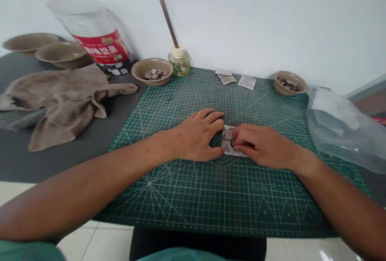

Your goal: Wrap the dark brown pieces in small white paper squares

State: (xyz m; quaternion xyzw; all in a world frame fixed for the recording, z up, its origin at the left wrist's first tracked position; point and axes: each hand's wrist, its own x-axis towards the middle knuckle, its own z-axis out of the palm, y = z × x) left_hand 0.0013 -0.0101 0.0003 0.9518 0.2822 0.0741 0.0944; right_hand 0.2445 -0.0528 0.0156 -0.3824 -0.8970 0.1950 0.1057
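A small whitish card [226, 133] with dark printed lines lies on the green cutting mat [181, 196], between my two hands. My left hand [202, 137] rests on the mat with its fingers apart, thumb and a fingertip at the card's left edge. Over the card's right part, my right hand [259, 142] is closed, its fingertips pinched together against the surface. A small dark spot shows by those fingertips, but whatever they hold is too hidden to name. The right side of the card is covered by this hand.
Bowls of small dark-and-pale pieces stand at the back left [152, 71] and back right [290, 83]. Small paper packets [247, 82] lie along the back. A reed diffuser [179, 62], large plastic jar [99, 40], brown cloth [66, 100] and clear plastic bag [340, 128] surround the mat.
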